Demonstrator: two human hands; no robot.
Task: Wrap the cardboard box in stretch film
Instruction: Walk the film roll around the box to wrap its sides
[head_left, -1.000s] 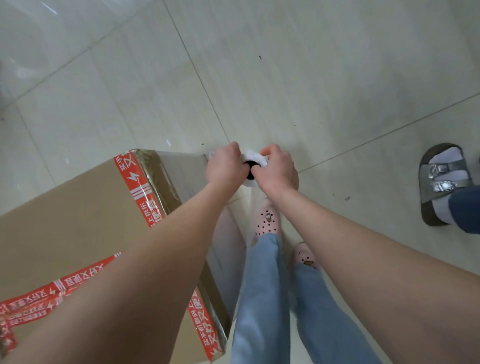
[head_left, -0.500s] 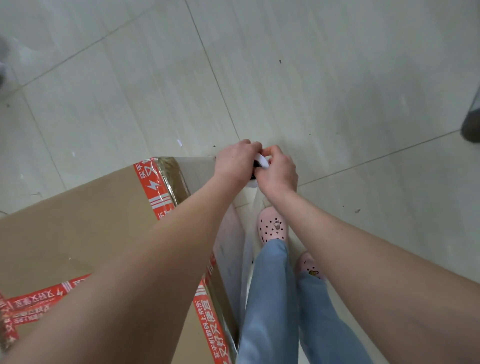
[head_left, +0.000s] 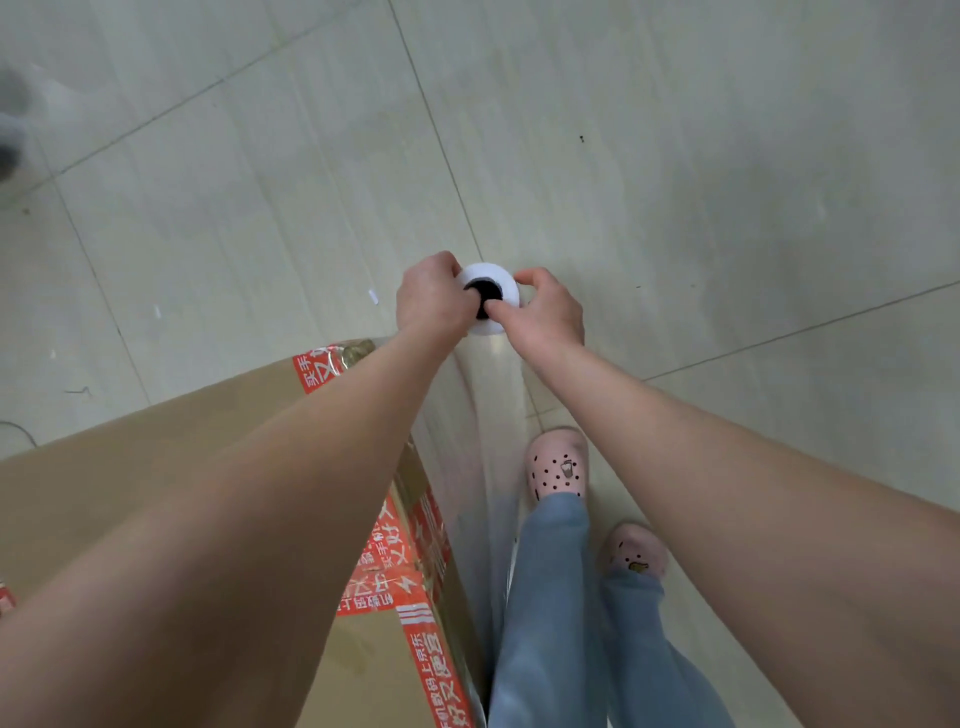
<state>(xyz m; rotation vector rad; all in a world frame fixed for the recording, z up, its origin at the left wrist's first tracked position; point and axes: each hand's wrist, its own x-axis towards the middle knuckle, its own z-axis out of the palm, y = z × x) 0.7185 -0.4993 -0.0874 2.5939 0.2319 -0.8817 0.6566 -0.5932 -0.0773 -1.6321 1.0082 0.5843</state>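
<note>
Pale floor tiles (head_left: 675, 156) are left open ahead and to the right, and the stretch film roll (head_left: 491, 299) is held upright just past the cardboard box (head_left: 156, 467) corner.

The roll's top is clasped by both hands, left hand (head_left: 431, 301) and right hand (head_left: 545, 317), with fingers curled round its rim. Film (head_left: 467, 441) is drawn down the box's side. It could be torn or bunched at the taped corner, or trodden on by the clogs (head_left: 558, 467) close beside it.

The left grip (head_left: 431, 299) and right grip (head_left: 545, 317) hold the upright roll (head_left: 500, 272) by its top end, fingers at its dark core. Film (head_left: 467, 467) runs down along the side of the taped box (head_left: 130, 467). Pink clogs (head_left: 558, 462) stand on the tiled floor (head_left: 675, 156).
</note>
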